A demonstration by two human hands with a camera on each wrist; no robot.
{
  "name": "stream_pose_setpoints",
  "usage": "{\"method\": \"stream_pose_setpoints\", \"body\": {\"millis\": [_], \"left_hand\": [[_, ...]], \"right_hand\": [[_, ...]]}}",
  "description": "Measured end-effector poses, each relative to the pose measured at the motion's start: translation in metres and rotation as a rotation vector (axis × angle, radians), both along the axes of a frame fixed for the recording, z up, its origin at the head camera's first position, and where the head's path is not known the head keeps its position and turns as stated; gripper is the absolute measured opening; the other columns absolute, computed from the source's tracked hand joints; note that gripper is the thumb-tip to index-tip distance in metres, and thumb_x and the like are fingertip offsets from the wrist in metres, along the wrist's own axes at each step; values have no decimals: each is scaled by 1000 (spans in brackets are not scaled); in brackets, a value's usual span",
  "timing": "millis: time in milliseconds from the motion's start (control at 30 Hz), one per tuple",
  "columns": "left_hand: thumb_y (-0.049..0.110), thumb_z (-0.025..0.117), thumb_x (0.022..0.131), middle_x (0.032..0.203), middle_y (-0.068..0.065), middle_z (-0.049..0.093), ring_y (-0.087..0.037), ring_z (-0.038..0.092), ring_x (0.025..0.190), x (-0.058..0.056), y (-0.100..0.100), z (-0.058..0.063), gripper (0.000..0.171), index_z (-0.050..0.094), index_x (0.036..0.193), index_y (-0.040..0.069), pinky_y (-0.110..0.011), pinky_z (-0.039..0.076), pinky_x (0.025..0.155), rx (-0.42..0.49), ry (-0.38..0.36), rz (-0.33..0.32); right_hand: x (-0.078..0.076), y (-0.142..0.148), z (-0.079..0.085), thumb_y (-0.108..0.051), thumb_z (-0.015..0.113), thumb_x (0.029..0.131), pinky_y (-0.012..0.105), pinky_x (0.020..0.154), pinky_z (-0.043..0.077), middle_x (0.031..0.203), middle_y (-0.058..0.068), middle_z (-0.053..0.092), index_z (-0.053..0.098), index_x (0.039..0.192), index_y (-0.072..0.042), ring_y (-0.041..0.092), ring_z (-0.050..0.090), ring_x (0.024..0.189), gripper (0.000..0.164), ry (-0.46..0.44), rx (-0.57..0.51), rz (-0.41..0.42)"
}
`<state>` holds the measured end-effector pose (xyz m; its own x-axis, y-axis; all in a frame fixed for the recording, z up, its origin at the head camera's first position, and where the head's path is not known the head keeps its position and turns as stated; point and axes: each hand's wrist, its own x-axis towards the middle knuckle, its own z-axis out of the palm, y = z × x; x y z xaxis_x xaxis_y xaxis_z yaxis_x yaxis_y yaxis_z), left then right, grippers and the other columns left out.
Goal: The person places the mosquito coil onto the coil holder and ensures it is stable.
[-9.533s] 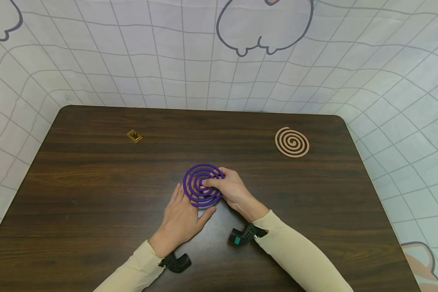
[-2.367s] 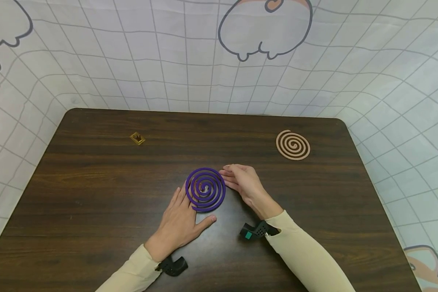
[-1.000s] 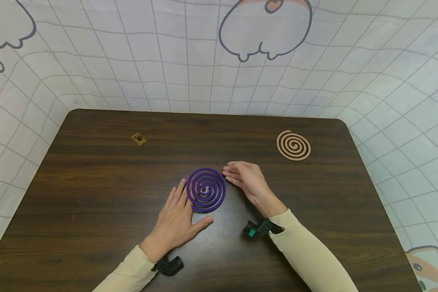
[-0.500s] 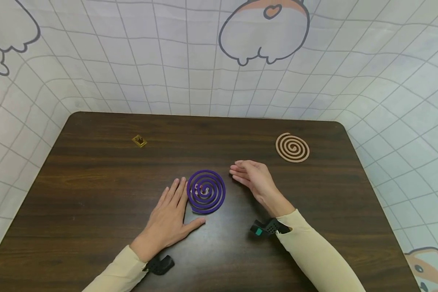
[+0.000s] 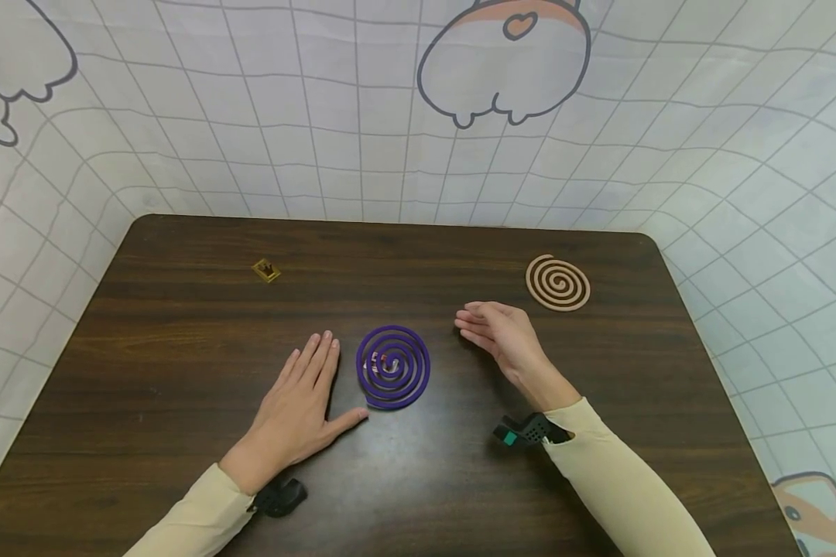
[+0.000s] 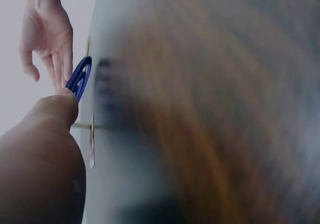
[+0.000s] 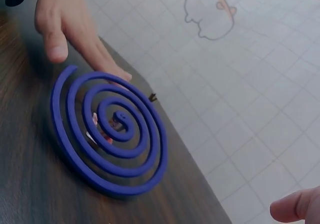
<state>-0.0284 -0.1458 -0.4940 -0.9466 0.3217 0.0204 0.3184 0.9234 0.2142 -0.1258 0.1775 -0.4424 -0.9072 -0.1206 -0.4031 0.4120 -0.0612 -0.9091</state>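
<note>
A purple mosquito coil (image 5: pixel 394 360) sits level in the middle of the table, raised a little over the tabletop. A small red and white thing (image 7: pixel 94 119) shows through its inner gaps, mostly hidden under the coil. To the coil's left my left hand (image 5: pixel 294 406) lies palm down, fingers straight and together, thumb spread towards the coil's near edge. My right hand (image 5: pixel 507 344) is off to the coil's right, palm turned inward with loosely bent fingers. Neither hand touches the coil.
At the back left of the table lies a small gold square plate (image 5: pixel 266 270) with a crown-like middle. A tan mosquito coil (image 5: pixel 560 283) lies flat at the back right. White grid-patterned cloth (image 5: pixel 320 116) surrounds the dark wooden table (image 5: pixel 181 348).
Earlier my right hand pinched the purple coil and my left fingers were under its left edge. The right hand has let go and moved right; the left has slid out leftward. The coil stays.
</note>
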Motion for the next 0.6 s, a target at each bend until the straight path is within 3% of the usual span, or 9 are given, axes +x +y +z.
{"method": "stream_pose_setpoints", "body": {"millis": [267,600], "left_hand": [[74,51,96,176,-15,14,-33,14,164,-9,-13,5,105,15,166,4,-54,18,133,4,4,-11],[74,47,98,176,-16,10,-34,11,165,-25,-35,10,104,11,167,4,-55,17,133,3,-14,20]], "right_hand": [[-3,10,5,-19,48,110,27,100,59,127,11,72,49,146,8,14,75,111,45,22,-10,-14],[-4,24,9,-17,48,109,27,99,60,121,6,75,48,146,9,11,76,109,45,45,-9,-29]]}}
